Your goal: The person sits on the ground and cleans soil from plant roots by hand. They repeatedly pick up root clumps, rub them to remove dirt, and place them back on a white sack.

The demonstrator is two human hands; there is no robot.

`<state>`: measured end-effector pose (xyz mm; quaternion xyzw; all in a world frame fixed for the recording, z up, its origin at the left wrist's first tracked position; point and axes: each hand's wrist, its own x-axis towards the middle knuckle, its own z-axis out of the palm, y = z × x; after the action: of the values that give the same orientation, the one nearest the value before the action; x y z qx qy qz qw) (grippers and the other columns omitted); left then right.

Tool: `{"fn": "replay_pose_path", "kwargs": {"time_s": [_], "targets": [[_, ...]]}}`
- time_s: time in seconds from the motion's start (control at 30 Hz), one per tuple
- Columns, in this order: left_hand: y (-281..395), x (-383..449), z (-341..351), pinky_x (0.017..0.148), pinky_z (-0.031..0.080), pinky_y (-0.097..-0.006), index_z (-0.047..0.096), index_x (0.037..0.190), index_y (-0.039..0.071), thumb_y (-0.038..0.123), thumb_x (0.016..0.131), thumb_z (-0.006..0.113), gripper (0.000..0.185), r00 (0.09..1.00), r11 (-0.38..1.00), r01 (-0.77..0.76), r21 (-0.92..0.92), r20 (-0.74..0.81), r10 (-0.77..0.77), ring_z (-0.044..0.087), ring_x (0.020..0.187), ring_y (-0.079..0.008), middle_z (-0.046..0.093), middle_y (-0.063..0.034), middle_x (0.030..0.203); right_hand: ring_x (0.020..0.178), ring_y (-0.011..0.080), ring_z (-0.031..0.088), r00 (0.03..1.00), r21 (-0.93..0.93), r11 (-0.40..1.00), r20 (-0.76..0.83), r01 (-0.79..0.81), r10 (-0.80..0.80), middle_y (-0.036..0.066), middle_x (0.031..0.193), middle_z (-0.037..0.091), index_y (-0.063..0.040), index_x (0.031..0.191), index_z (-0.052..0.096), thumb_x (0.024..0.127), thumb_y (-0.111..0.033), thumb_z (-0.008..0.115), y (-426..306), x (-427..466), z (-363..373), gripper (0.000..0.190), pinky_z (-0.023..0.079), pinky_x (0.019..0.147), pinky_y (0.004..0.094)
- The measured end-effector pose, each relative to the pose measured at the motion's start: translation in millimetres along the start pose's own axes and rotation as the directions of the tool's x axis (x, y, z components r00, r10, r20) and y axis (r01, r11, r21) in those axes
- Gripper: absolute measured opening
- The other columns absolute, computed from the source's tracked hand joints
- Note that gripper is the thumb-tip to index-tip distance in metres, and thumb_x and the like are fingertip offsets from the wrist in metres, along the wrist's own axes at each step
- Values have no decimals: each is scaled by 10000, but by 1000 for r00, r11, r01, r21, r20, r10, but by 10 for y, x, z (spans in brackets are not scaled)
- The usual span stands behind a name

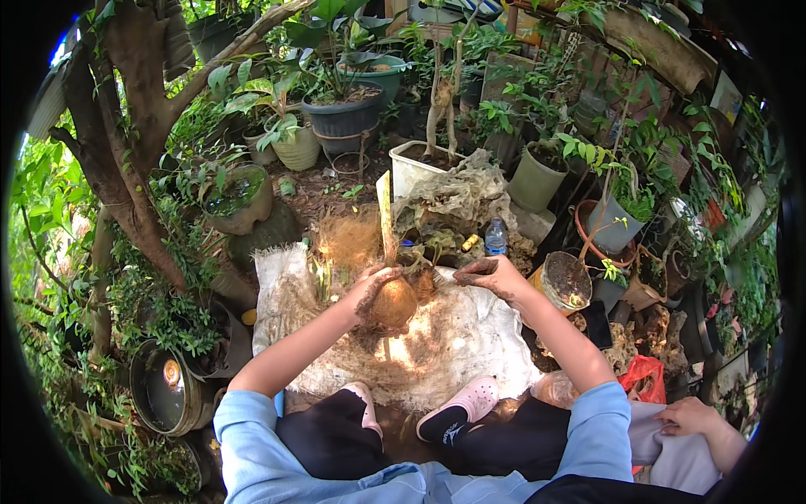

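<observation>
My left hand (375,292) is curled around the side of a round brown coconut (395,303), held above a soiled white woven sack (466,362). A pale, cut-topped shoot (386,217) rises just behind the hand; its base is hidden. To the right of the coconut is a clump of brown fibre (425,285). My right hand (494,278) is held apart from the coconut, its dirt-covered fingertips bunched together. Whether something small is pinched there cannot be seen. Loose coconut fibre (349,236) is heaped at the sack's far edge.
A plastic water bottle (495,237) and a small yellow container (470,242) are near a rough rock (453,195). Potted plants surround the sack, including a dark pot (345,120). A phone (596,324) lies at right. Another person's hand (689,417) rests at lower right.
</observation>
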<state>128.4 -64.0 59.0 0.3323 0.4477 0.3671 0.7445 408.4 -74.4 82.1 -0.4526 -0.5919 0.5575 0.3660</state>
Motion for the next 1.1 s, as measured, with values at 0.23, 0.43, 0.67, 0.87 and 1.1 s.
{"fn": "replay_pose_path", "kwargs": {"time_s": [0.23, 0.43, 0.67, 0.87, 1.1], "targets": [[-156, 265, 114, 722, 533, -354, 549, 992, 37, 208, 838, 574, 231, 992, 995, -98, -26, 78, 99, 608, 847, -217, 593, -101, 920, 851, 143, 603, 985, 29, 998, -164, -47, 51, 75, 928, 644, 29, 959, 616, 775, -90, 675, -131, -395, -75, 227, 468, 785, 254], [-126, 114, 336, 688, 527, -336, 562, 944, 52, 324, 887, 519, 281, 949, 986, -65, -154, 298, 109, 625, 776, -199, 617, -81, 878, 875, 127, 590, 923, 393, 916, -320, -76, 214, 48, 940, 623, -11, 1004, 566, 819, -142, 638, -74, -965, 39, 238, 470, 756, 260], [-192, -2, 657, 687, 512, -343, 551, 932, 37, 351, 914, 454, 329, 874, 974, -151, -170, 437, 212, 613, 759, -202, 610, -95, 851, 1021, 150, 519, 883, 388, 915, -460, 112, 87, 74, 1066, 561, 10, 1012, 551, 821, -92, 609, -205, -1329, -9, 225, 392, 899, 254], [-253, -3, 764, 686, 498, -335, 554, 924, 18, 357, 915, 448, 355, 906, 981, -135, -138, 385, 179, 606, 758, -205, 608, -102, 856, 994, 170, 542, 900, 260, 948, -432, 187, -59, 90, 1029, 577, 23, 991, 554, 821, -76, 605, -448, -1331, 56, 203, 402, 900, 285], [-202, -69, 824, 700, 495, -334, 541, 937, 2, 360, 916, 439, 372, 894, 980, -166, -112, 403, 198, 603, 765, -213, 603, -116, 860, 857, 162, 578, 943, 358, 928, -331, 106, 20, 87, 941, 596, 20, 983, 534, 829, -66, 596, -600, -1122, 196, 187, 441, 861, 280]]}}
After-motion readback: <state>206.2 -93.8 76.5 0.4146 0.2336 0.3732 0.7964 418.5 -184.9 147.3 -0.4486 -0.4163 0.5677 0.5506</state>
